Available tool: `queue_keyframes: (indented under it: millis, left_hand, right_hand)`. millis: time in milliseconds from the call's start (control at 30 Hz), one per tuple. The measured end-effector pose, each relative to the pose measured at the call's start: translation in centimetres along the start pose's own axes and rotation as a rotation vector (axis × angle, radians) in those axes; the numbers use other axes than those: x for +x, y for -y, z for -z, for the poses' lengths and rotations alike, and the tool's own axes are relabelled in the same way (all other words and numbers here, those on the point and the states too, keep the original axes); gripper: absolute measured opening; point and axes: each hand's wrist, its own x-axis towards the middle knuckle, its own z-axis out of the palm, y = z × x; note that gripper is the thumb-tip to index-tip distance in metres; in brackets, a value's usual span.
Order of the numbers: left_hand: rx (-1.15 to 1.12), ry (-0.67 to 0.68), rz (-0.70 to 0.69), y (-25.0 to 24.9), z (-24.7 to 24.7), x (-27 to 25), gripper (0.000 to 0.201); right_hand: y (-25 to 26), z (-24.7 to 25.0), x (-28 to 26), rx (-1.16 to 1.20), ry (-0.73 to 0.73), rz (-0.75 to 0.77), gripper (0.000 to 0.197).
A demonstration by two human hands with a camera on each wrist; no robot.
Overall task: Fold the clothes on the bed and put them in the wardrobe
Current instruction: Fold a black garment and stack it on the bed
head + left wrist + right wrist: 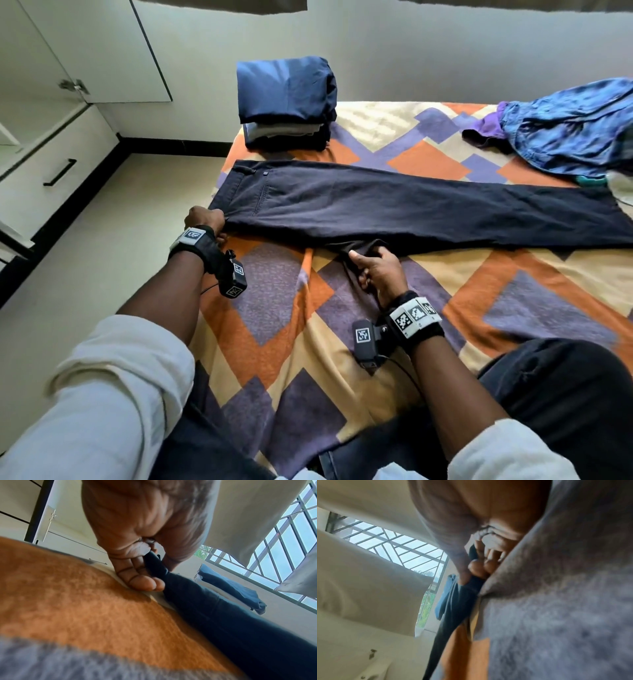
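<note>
Dark navy trousers lie flat across the patterned bed, legs stacked, waist at the left. My left hand pinches the waistband corner at the bed's left edge; in the left wrist view the dark cloth runs between thumb and fingers. My right hand grips the crotch seam on the near edge of the trousers, with fingers curled on the fabric. A folded stack topped by a blue garment stands at the bed's far left corner.
A heap of unfolded blue and purple clothes lies at the far right of the bed. The white wardrobe with an open door and a drawer stands to the left across a strip of floor. My knees rest at the near edge.
</note>
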Motion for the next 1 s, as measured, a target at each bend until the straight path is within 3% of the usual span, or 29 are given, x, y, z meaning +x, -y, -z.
queue_keyframes:
  millis: [167,300,367,433,500,533,567,667,767,867,1000]
  left_hand:
    - [-0.06,-0.074,-0.015,-1.0,0.9,-0.2,0.024]
    - [-0.076,-0.043,0.056,0.4,0.3,0.9,0.029]
    - [-0.051,-0.059,0.071,1.5,-0.5,2.8,0.036]
    - [-0.048,-0.061,0.074,1.8,-0.5,2.9,0.03]
    - [-0.094,-0.068,0.083,1.2,0.2,1.4,0.023]
    - [-0.115,-0.077,0.08,1.2,0.5,0.9,0.024]
    - [-0.138,-0.079,0.085,1.3,0.6,0.5,0.027]
    - [-0.18,-0.03,0.088,1.6,0.7,-0.2,0.035]
    - [-0.245,-0.002,0.103,1.9,0.7,-0.2,0.027]
    - [-0.231,-0.089,0.065,1.8,0.8,0.9,0.015]
    - [-0.073,-0.176,0.004,2.0,0.5,0.3,0.045]
  right_hand:
    - [-0.4,0.1,-1.2,-0.352,-0.058,-0.057,0.035]
    - [-1.8,0.9,-3.0,-0.716,0.055,-0.141,0.027]
    - [-1.4,0.7,-3.5,-0.807,-0.011,-0.109,0.02]
    - [-0.5,0.3,-4.2,-0.883,-0.184,0.054,0.008]
    - [0.2,-0.6,-4.7,-0.927,-0.319,0.368,0.018]
    - [0.5,-1.3,-4.9,-1.014,-0.316,0.503,0.023]
    - [0.4,-2.1,-4.7,-1.147,-0.278,0.582,0.027]
    - [0.2,-4.0,-3.4,-1.483,-0.192,0.623,0.022]
    - [1.2,-4.8,-2.8,-1.603,-0.039,0.688,0.024]
    - [2.0,-4.1,-2.8,-1.68,0.104,0.711,0.021]
    - [0.5,-2.5,-3.1,-1.764,0.218,0.809,0.019]
